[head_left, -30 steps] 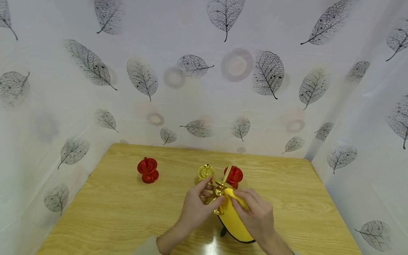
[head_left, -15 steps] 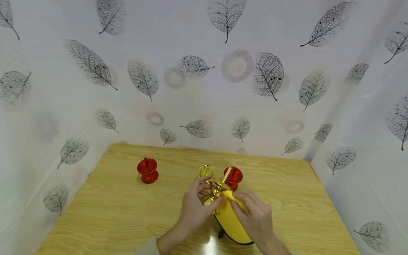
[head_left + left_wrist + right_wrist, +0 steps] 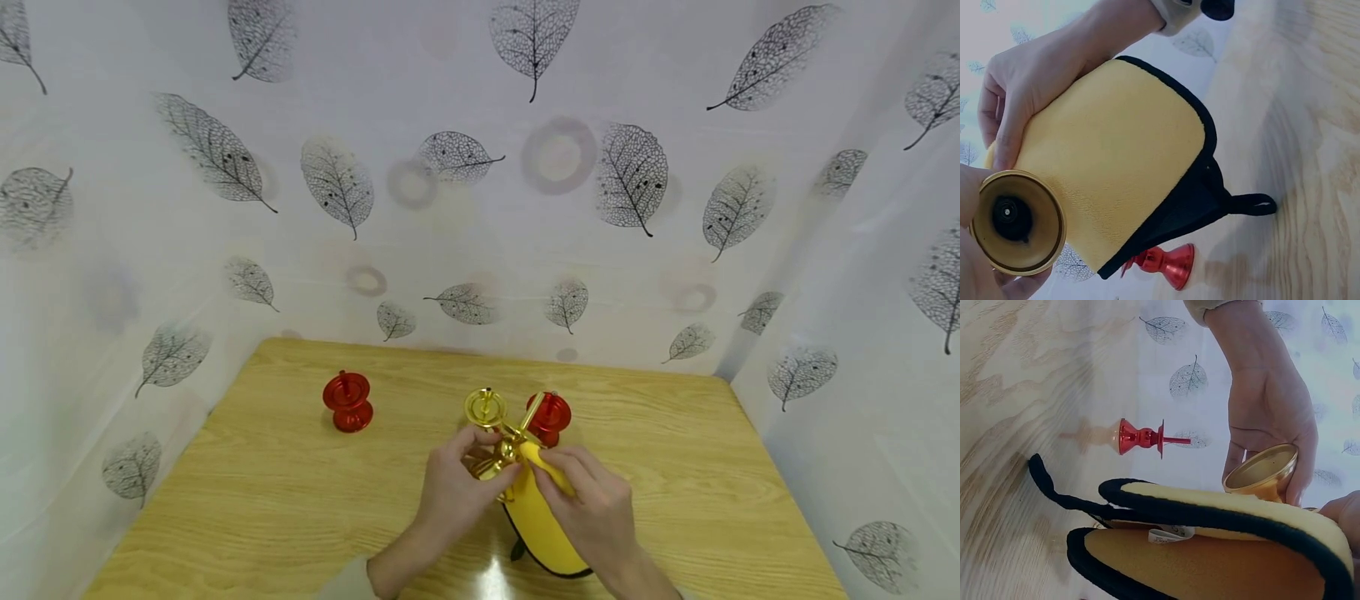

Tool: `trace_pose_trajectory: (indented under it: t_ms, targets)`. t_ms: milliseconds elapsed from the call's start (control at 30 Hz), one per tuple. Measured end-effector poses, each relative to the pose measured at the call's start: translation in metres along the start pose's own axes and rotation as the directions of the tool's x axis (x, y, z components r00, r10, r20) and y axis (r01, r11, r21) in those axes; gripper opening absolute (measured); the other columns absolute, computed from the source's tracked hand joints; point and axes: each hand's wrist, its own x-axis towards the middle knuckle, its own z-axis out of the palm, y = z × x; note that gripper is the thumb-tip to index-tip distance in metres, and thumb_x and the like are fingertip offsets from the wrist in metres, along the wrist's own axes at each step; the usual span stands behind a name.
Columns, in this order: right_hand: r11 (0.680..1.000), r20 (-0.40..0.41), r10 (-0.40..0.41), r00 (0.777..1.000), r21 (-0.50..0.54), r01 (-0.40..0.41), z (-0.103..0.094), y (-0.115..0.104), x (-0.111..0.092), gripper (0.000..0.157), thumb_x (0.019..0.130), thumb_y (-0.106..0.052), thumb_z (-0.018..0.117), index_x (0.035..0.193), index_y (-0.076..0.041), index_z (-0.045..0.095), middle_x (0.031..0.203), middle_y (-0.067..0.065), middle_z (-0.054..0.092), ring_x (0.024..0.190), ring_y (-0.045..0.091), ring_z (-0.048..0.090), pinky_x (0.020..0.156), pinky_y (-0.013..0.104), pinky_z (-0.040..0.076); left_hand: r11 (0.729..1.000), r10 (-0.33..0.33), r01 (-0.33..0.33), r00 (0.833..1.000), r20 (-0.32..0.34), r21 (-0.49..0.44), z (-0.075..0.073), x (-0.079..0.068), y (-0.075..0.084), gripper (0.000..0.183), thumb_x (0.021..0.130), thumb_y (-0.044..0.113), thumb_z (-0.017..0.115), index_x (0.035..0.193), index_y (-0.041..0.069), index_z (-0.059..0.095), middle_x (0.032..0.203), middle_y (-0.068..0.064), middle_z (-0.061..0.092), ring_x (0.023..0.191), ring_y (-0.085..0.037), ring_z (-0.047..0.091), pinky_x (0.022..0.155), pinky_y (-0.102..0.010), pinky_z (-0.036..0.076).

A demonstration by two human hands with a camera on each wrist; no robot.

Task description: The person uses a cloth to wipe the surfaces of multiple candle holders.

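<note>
A gold candle holder (image 3: 507, 451) lies tilted in my left hand (image 3: 453, 490), whose fingers and thumb grip it from the left side. Its hollow round base (image 3: 1017, 222) faces the camera in the left wrist view. My right hand (image 3: 594, 510) pinches a folded part of a yellow cloth (image 3: 543, 533) against the holder's middle. Black edging runs round the cloth, and a black loop (image 3: 1254, 204) sticks out from one corner. In the right wrist view a white label (image 3: 1171, 534) shows between the cloth's layers. The fingertips behind the holder are partly hidden.
On the wooden table (image 3: 300, 508) a red candle holder (image 3: 349, 402) stands at the left. Another gold candle holder (image 3: 486, 406) and a second red candle holder (image 3: 550, 414) stand just beyond my hands. A leaf-patterned curtain (image 3: 480, 225) surrounds the table's back and sides.
My left fingers have drawn in closer round the gold candle holder. My right hand and the cloth have shifted slightly left. The standing candle holders have stayed in place.
</note>
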Motion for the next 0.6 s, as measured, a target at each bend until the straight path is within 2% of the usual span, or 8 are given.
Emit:
trace_pose_trajectory:
  t_ms: [200,300,467,600]
  targets:
    - [1.0,0.006,0.013,1.0,0.0,-0.013,-0.003,0.002,-0.004,0.036,0.106,-0.032,0.063,0.091,-0.003,0.077,0.085,0.007,0.077,0.066,0.02,0.075,0.064,0.017,0.061,0.999,-0.023,0.024,1.0,0.014,-0.043,-0.006,0.003,0.004,0.031,0.078,0.006,0.091,0.104,0.008,0.074,0.106,-0.011,0.079,0.09,-0.017,0.076,0.073,-0.02,0.063]
    - [0.999,0.015,0.039,0.999,0.026,-0.039,-0.006,0.004,-0.008,0.035,0.105,-0.033,0.064,0.091,-0.004,0.078,0.085,0.005,0.077,0.068,0.018,0.075,0.067,0.015,0.06,0.999,-0.008,0.008,1.0,0.006,-0.046,-0.007,0.004,0.006,0.032,0.076,0.001,0.091,0.103,0.009,0.074,0.105,-0.01,0.08,0.091,-0.018,0.076,0.076,-0.02,0.063]
    - [0.992,0.053,0.093,0.994,0.076,-0.097,-0.013,0.003,-0.014,0.034,0.104,-0.035,0.065,0.091,-0.006,0.078,0.084,0.005,0.077,0.07,0.017,0.075,0.072,0.012,0.06,0.996,0.082,-0.082,0.997,-0.002,0.024,-0.007,0.002,0.007,0.037,0.074,-0.003,0.09,0.106,0.01,0.076,0.108,-0.006,0.079,0.093,-0.018,0.075,0.08,-0.02,0.063]
    - [0.985,0.07,0.117,0.991,0.116,-0.125,-0.017,0.002,-0.017,0.031,0.103,-0.034,0.066,0.093,-0.007,0.078,0.086,0.005,0.078,0.073,0.016,0.075,0.075,0.011,0.059,0.98,0.183,-0.182,0.983,-0.01,0.079,-0.006,0.0,0.005,0.04,0.074,-0.003,0.09,0.109,0.01,0.076,0.111,-0.004,0.079,0.093,-0.018,0.074,0.083,-0.024,0.064]
